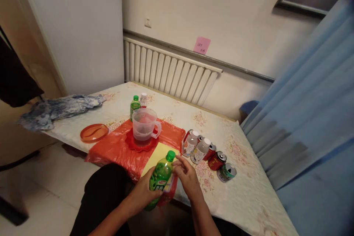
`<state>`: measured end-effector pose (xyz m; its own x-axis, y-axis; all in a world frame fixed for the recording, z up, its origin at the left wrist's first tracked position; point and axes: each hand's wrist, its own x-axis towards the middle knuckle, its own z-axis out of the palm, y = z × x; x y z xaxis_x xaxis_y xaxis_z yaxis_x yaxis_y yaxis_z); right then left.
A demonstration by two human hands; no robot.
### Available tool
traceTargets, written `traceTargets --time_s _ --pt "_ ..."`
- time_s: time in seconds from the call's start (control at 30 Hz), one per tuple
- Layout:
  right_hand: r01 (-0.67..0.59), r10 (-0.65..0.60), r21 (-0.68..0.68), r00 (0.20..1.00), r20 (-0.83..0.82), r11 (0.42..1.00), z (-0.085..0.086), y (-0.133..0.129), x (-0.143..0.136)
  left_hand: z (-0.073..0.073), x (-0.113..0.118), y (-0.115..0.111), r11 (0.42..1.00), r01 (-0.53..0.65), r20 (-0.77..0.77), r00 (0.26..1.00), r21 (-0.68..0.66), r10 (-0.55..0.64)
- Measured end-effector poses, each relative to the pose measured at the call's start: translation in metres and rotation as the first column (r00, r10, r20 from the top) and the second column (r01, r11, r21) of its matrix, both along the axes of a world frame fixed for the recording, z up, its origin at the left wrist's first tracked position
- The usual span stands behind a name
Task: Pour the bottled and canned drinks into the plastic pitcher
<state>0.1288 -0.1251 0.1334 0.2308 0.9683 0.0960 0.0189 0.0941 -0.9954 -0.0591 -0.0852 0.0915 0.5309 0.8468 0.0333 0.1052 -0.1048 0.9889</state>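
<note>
My left hand [145,191] is wrapped around a green drink bottle [162,175] with a green cap [170,155], holding it tilted above the table's front edge. Beside the cap and neck is my right hand [186,175], its fingers bent and a little apart; whether they touch the bottle I cannot tell. A yellow paper sheet [159,155] lies just behind the bottle. Farther back, a clear plastic jug [144,125] with a handle stands on a red scalloped dish [132,142], atop a red plastic bag [110,151] spread on the table.
Right of the bag stand several drink cans, including a red can [217,161] and a green-grey can [226,173], plus white-capped bottles [200,151]. Behind the jug is another green bottle [135,107]. An orange round dish [94,132] and crumpled cloth [66,108] lie left.
</note>
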Motion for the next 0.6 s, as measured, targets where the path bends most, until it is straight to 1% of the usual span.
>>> traceTargets --time_s 0.1,0.2,0.3,0.4,0.47,0.53,0.6 --pt "0.066 -0.075 0.059 0.984 0.164 0.996 0.008 0.0 0.003 -0.002 -0.001 -0.003 0.999 0.03 -0.064 0.998 0.024 -0.028" --pt "0.109 -0.131 0.08 0.921 0.368 0.991 0.013 -0.003 0.0 -0.002 -0.001 -0.006 0.997 0.066 -0.113 0.992 0.048 -0.061" --pt "0.143 -0.168 0.088 0.865 0.473 0.986 0.014 -0.005 -0.002 -0.002 -0.003 -0.008 0.994 0.084 -0.152 0.986 0.066 -0.073" --pt "0.114 -0.124 0.05 0.857 0.499 0.992 0.013 -0.004 0.0 0.001 -0.006 -0.01 0.991 0.102 -0.172 0.981 0.081 -0.087" --pt "0.08 -0.084 0.028 0.87 0.487 0.996 0.012 -0.003 0.001 0.002 -0.009 -0.01 0.99 0.113 -0.173 0.98 0.083 -0.097" --pt "0.059 -0.067 0.031 0.901 0.428 0.998 0.009 -0.001 0.003 0.003 -0.011 -0.01 0.99 0.12 -0.168 0.98 0.076 -0.106" --pt "0.069 -0.079 0.041 0.946 0.314 0.997 0.005 0.003 0.005 0.0 -0.013 -0.009 0.992 0.11 -0.172 0.98 0.061 -0.099"
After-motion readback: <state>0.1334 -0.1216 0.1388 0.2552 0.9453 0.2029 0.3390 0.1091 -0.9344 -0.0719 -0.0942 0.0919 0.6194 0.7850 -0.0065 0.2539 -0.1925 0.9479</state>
